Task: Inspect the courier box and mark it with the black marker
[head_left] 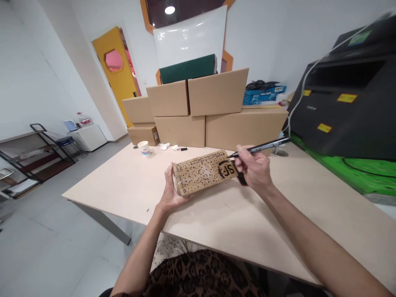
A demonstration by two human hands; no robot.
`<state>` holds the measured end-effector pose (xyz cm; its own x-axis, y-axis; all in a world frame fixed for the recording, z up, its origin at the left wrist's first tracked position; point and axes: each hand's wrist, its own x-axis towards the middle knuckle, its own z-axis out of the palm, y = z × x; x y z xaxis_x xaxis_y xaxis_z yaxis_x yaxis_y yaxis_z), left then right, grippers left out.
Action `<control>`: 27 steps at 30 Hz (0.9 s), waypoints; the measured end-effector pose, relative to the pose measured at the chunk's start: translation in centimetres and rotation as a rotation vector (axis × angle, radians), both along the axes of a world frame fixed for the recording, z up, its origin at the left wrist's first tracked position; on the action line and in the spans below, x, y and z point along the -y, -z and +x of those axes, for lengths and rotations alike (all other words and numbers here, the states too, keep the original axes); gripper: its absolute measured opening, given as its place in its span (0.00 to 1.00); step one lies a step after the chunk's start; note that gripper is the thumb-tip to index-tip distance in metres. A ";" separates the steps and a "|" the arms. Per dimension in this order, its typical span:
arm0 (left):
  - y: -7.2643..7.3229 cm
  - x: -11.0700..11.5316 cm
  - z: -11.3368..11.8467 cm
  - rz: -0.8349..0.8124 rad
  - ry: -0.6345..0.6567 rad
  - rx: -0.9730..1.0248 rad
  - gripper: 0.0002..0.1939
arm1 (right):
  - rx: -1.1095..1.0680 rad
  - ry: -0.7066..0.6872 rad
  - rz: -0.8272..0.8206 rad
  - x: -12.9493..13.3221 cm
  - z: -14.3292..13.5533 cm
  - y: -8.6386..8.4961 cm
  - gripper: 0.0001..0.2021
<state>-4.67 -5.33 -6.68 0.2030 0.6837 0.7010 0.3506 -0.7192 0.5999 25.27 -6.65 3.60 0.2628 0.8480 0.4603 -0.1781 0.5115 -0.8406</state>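
A small brown cardboard box [204, 173] with black "SF" print and many dark marks over its face is tilted up above the table. My left hand [171, 192] is closed around its left end, thumb on the near edge. In my right hand [255, 167] is a black marker pen [266, 145], pinched between the fingers, its tip at the upper right part of the box's face. Below the right hand a dark flat object [242, 178] is partly hidden by the box and fingers.
Stacked cardboard boxes [179, 130] line the table's [123, 181] far edge, a green box [188, 69] on top. A paper cup [143, 147], crumpled tissues [165, 146] and a small black piece [184, 149] lie before them. A large black printer [340, 99] stands right, beside a green surface [346, 173].
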 end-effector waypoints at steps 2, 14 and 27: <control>-0.1 0.1 0.1 -0.005 -0.003 -0.005 0.72 | 0.119 -0.060 0.046 1.1 -1.5 0.2 0.21; -0.4 0.0 0.7 -0.033 -0.013 0.063 0.68 | 0.628 0.108 0.196 0.3 -4.1 1.1 0.13; -0.5 -0.2 0.6 0.090 -0.028 0.015 0.65 | 0.392 0.124 0.155 -0.4 -5.1 1.4 0.18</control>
<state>-4.03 -5.18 -6.20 0.1731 0.6231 0.7627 0.3627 -0.7603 0.5388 20.13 -6.29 2.18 0.1382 0.7345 0.6644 0.2094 0.6340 -0.7445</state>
